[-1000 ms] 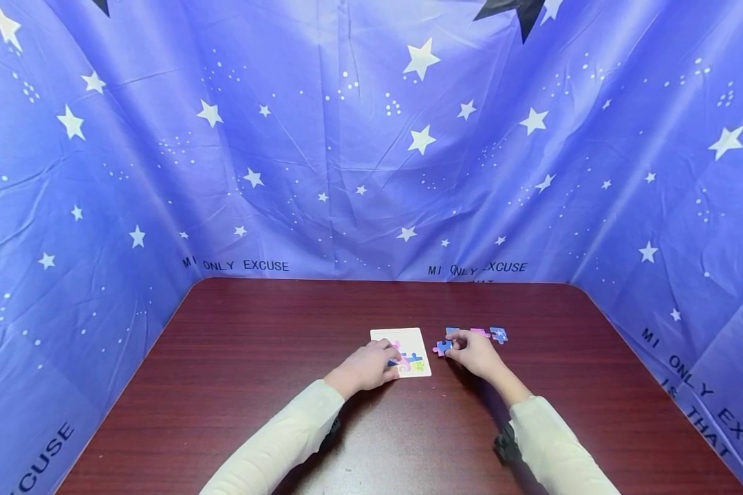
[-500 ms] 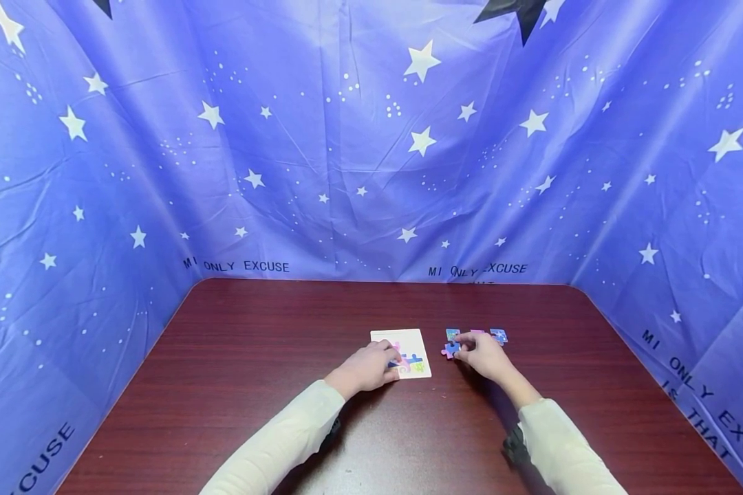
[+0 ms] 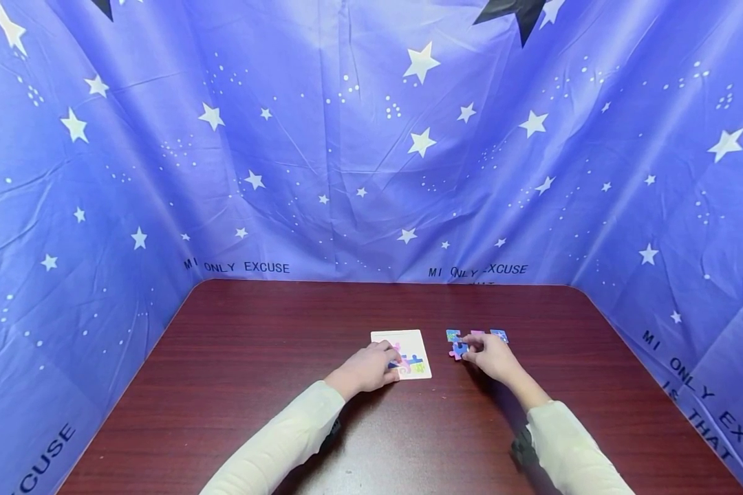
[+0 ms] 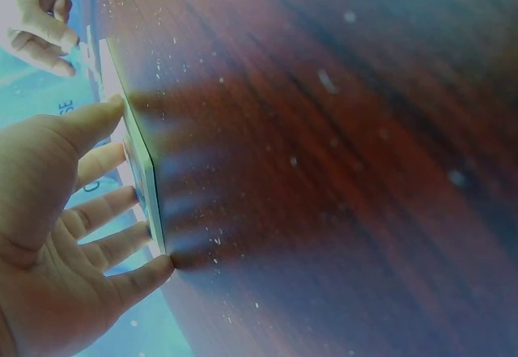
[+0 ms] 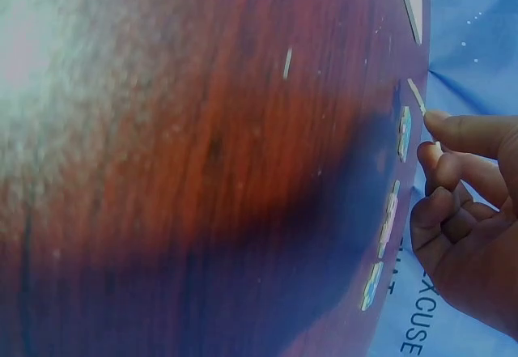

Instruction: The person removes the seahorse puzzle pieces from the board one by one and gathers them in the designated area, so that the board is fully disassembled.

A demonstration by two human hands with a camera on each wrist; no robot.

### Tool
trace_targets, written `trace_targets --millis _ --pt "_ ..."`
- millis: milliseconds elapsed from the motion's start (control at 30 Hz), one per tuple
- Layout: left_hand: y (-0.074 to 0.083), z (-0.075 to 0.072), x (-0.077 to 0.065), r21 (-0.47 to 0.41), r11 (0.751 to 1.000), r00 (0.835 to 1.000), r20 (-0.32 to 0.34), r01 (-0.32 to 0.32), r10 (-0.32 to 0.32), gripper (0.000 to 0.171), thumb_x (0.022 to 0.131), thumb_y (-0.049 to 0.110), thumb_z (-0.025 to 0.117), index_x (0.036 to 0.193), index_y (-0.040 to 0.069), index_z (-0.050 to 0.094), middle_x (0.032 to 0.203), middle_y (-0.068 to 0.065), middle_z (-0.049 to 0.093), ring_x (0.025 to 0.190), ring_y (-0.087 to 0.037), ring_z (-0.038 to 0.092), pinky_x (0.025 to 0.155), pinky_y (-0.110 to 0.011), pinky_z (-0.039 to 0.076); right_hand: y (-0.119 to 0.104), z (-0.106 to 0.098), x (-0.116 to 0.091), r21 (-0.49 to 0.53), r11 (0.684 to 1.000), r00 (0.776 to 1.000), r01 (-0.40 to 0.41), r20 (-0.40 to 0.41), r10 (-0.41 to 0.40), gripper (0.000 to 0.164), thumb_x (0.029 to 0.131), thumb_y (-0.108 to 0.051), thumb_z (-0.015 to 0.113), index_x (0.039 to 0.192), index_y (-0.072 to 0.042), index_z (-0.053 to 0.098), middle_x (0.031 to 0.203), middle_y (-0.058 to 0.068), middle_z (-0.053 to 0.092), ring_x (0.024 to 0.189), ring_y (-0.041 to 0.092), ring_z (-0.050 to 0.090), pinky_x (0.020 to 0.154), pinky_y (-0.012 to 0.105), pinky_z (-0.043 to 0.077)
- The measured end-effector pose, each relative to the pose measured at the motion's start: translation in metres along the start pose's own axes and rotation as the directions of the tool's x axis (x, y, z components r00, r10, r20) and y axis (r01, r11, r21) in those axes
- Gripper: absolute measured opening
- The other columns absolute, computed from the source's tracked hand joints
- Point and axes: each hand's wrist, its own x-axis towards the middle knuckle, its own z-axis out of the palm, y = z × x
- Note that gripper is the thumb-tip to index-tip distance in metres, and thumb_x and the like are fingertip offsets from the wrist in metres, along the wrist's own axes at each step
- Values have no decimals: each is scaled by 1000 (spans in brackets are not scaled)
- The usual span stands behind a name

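A white square puzzle board (image 3: 413,338) with a few coloured pieces in it lies at the middle of the table. My left hand (image 3: 365,366) rests on its left side, fingers spread; in the left wrist view the thumb and fingertips touch the board (image 4: 139,146). To the right, my right hand (image 3: 494,356) pinches a blue and pink puzzle piece (image 3: 457,352) between thumb and fingers. Edge-on in the right wrist view, that puzzle piece (image 5: 416,95) is tilted above the row of loose pieces. A blue-green puzzle piece (image 3: 453,335) lies just behind it.
Further loose pieces sit in the same row, a pink puzzle piece (image 3: 477,333) partly behind the right hand and a blue puzzle piece with a star (image 3: 499,335) at the end. A blue star-print curtain (image 3: 347,172) surrounds the dark red wooden table (image 3: 272,323) at the back and sides.
My right hand has moved rightward with the pinched puzzle piece, away from the board, uncovering the blue-green piece behind. My left hand has stayed on the board.
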Motion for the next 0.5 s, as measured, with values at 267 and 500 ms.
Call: trace_targets --millis 267,500 --pt "-1 1 0 -10 1000 1000 6 7 -7 30 89 33 62 114 17 63 118 0 56 105 -19 56 92 -31 46 4 -3 -1 33 999 1000 -24 0 24 27 80 -3 64 105 6 64 62 -1 52 52 10 47 52 21 36" --pt "-2 4 2 1 1000 1000 3 0 0 29 89 33 62 113 18 63 119 0 56 106 -19 56 93 -31 46 7 -6 -3 10 999 999 -53 5 53 28 80 -6 64 106 3 65 62 -2 51 53 9 46 54 22 35"
